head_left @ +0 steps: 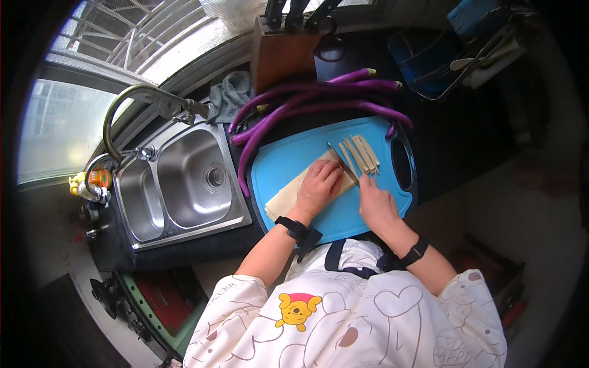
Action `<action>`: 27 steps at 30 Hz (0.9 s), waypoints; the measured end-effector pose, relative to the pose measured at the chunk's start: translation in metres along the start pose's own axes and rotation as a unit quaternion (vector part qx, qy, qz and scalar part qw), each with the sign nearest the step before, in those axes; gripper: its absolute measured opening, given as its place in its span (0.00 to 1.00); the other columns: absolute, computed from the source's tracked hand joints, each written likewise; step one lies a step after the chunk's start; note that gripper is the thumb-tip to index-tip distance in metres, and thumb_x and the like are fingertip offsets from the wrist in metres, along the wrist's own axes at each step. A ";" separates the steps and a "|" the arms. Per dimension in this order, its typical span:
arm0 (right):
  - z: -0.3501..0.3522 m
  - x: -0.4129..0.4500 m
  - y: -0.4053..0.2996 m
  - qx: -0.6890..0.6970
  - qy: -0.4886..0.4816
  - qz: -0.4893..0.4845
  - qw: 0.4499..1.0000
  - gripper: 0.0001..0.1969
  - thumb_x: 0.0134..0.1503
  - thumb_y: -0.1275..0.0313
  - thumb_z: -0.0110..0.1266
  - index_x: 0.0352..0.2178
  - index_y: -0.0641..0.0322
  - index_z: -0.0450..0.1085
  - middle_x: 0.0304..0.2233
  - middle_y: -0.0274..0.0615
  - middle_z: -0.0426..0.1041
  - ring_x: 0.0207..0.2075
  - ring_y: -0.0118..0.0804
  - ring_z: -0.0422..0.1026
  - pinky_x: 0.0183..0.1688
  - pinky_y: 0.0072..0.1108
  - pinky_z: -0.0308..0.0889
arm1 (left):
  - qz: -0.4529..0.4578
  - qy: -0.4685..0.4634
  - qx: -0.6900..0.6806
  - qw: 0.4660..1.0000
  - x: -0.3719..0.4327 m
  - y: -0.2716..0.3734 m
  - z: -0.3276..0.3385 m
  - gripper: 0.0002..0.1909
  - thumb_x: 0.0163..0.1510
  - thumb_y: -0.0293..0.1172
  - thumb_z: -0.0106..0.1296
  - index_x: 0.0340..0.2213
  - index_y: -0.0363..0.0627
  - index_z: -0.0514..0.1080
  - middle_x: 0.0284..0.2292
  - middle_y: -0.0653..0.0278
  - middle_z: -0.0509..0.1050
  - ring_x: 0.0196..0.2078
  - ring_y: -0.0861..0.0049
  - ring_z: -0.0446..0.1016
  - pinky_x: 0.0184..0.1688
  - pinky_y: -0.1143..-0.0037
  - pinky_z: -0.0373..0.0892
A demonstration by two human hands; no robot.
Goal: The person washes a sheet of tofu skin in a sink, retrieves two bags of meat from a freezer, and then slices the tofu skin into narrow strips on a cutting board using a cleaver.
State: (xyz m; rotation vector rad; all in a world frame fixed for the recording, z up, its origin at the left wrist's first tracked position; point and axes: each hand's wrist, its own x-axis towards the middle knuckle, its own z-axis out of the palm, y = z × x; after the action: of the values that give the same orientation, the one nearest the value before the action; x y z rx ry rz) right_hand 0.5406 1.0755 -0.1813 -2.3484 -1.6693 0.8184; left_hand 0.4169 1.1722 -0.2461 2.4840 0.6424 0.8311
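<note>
My left hand (319, 187) presses its fingers down on a stack of pale tan sheets (284, 198), which look like tofu sheets. The stack lies slantwise on a light blue cutting board (271, 168). My right hand (378, 205) grips a kitchen knife (344, 165) by its handle, which is mostly hidden in the fist. The blade stands at the right end of the stack, close by my left fingertips. Just beyond the blade, several cut strips (361, 154) of the same pale food lie side by side near the board's upper right.
Several long purple eggplants (294, 103) lie behind and left of the board. A wooden knife block (285, 57) stands behind them, next to a grey-green cloth (230, 96). To the left are a double steel sink (193, 179) and a curved faucet (110, 119). A dish rack (428, 69) stands back right.
</note>
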 end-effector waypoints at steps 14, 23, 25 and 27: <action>0.011 0.002 0.000 -0.016 0.032 0.007 0.999 0.11 0.45 0.77 0.43 0.32 0.63 0.53 0.32 0.55 0.64 0.26 0.58 0.67 0.29 0.40 0.63 | 0.014 0.000 -0.024 1.000 -0.009 -0.008 -0.005 0.11 0.37 0.24 0.50 0.28 0.38 0.68 0.32 0.60 0.66 0.38 0.66 0.64 0.46 0.71 0.61; 0.017 0.022 0.022 0.026 0.080 -0.015 0.996 0.13 0.48 0.75 0.42 0.36 0.64 0.54 0.31 0.57 0.66 0.26 0.59 0.66 0.27 0.40 0.63 | 0.019 0.008 -0.029 0.999 -0.012 -0.009 -0.004 0.11 0.37 0.23 0.49 0.28 0.39 0.68 0.33 0.60 0.66 0.39 0.65 0.64 0.45 0.72 0.62; 0.006 0.025 0.018 0.019 0.089 -0.036 0.995 0.12 0.49 0.74 0.42 0.36 0.64 0.54 0.30 0.57 0.66 0.27 0.59 0.66 0.27 0.40 0.62 | 0.018 0.010 -0.039 0.999 -0.012 -0.012 -0.005 0.11 0.36 0.23 0.50 0.28 0.38 0.68 0.33 0.60 0.66 0.39 0.65 0.64 0.44 0.73 0.62; 0.000 0.008 0.001 -0.022 0.034 -0.017 0.999 0.12 0.49 0.74 0.42 0.35 0.64 0.54 0.31 0.57 0.65 0.26 0.59 0.66 0.28 0.41 0.62 | 0.014 0.012 -0.039 0.999 -0.010 -0.014 -0.007 0.11 0.36 0.23 0.50 0.28 0.38 0.68 0.33 0.60 0.66 0.39 0.66 0.64 0.44 0.74 0.62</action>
State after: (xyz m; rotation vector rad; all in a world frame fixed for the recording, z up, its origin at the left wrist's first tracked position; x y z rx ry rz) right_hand 0.5435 1.0824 -0.1849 -2.3406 -1.7120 0.6948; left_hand 0.4012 1.1799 -0.2530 2.4212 0.5737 0.8818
